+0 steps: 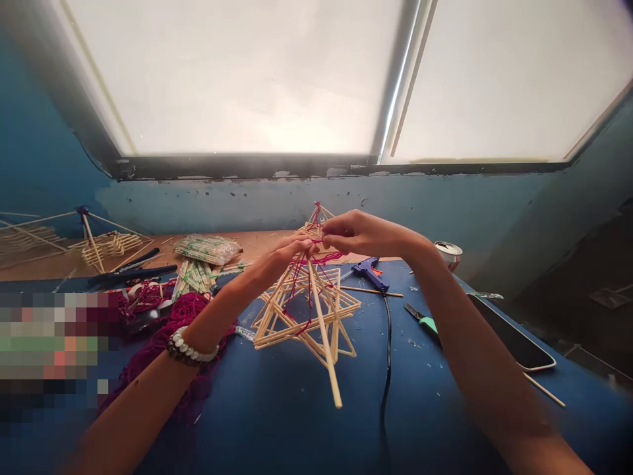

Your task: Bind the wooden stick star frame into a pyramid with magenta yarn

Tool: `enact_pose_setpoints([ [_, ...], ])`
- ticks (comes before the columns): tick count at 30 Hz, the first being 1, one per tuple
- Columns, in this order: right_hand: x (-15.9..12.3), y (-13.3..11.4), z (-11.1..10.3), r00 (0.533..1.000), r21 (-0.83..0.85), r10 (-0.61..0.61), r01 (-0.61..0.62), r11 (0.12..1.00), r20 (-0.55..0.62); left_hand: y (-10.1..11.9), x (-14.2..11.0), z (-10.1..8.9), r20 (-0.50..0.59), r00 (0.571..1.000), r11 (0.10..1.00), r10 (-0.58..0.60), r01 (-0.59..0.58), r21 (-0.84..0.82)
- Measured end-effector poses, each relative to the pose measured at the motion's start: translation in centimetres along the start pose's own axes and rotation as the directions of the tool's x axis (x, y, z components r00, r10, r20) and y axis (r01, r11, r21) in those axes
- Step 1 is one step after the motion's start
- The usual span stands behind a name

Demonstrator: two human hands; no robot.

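Note:
A frame of thin wooden sticks [306, 333], built of stacked triangles with slanting sticks that meet at a peak, stands on the blue table. Magenta yarn [297, 280] runs through it and up to the peak. My left hand [294, 247], with a beaded bracelet on its wrist, is closed on the sticks at the peak. Just right of it, my right hand [353, 232] pinches a strand of the magenta yarn close to the peak, fingers bent together. One longer stick [324, 336] slopes from the peak toward me. The fingertips partly hide the peak.
Right of the frame lie a blue glue gun [370, 274] with a black cord, a green-handled cutter [428, 323], a dark-screened tablet or phone [514, 333] and a can [449, 251]. Left are tangled yarn [163, 356], packaged sticks [208, 249] and another stick frame [106, 247].

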State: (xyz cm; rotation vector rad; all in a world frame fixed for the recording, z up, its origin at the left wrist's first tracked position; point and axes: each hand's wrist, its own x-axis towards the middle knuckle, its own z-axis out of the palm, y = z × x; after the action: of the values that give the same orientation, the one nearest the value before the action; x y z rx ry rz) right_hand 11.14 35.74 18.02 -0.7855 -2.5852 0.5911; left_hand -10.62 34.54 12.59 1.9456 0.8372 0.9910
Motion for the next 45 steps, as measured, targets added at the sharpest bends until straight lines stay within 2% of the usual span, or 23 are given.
enact_pose_setpoints([
  [5,0.1,0.1,0.1,0.999,0.053,-0.028,0.027,0.998,0.018,-0.4,0.4,0.2,-0.121,0.986,0.978,-0.112,0.088,-0.189],
  [10,0.2,0.5,0.3,0.998,0.095,-0.056,0.054,0.994,0.021,-0.2,0.6,0.0,-0.116,0.986,0.984,-0.119,0.101,-0.147],
  [16,0.6,0.6,0.7,0.997,0.129,-0.057,0.064,0.990,-0.052,-0.1,0.2,-0.4,-0.119,0.992,0.977,-0.036,0.010,-0.213],
  [21,0.8,0.5,0.7,0.989,0.112,-0.089,0.103,0.988,-0.122,0.8,-0.4,-0.6,-0.139,0.989,0.991,0.041,-0.057,-0.118],
  [25,0.7,-0.4,0.6,0.959,0.110,-0.112,0.145,0.983,-0.260,1.9,-0.9,-0.6,-0.104,0.993,0.997,0.060,-0.064,-0.043],
  [29,0.3,-2.0,0.6,0.919,0.053,-0.176,0.207,0.977,-0.352,2.1,-0.8,-0.6,-0.047,0.995,0.982,0.089,-0.095,-0.161],
  [33,0.0,-2.8,0.6,0.910,0.042,-0.254,0.283,0.958,-0.328,1.7,-0.6,-0.6,0.017,0.993,0.970,0.118,-0.111,-0.215],
  [39,-0.3,-2.3,0.4,0.909,0.091,-0.291,0.330,0.939,-0.298,1.5,-0.9,-0.9,0.086,0.989,0.966,0.119,-0.095,-0.242],
  [45,-0.4,-2.9,0.7,0.918,0.178,-0.323,0.366,0.913,-0.232,3.5,-1.8,-0.6,0.212,0.968,0.990,0.137,-0.125,-0.071],
])
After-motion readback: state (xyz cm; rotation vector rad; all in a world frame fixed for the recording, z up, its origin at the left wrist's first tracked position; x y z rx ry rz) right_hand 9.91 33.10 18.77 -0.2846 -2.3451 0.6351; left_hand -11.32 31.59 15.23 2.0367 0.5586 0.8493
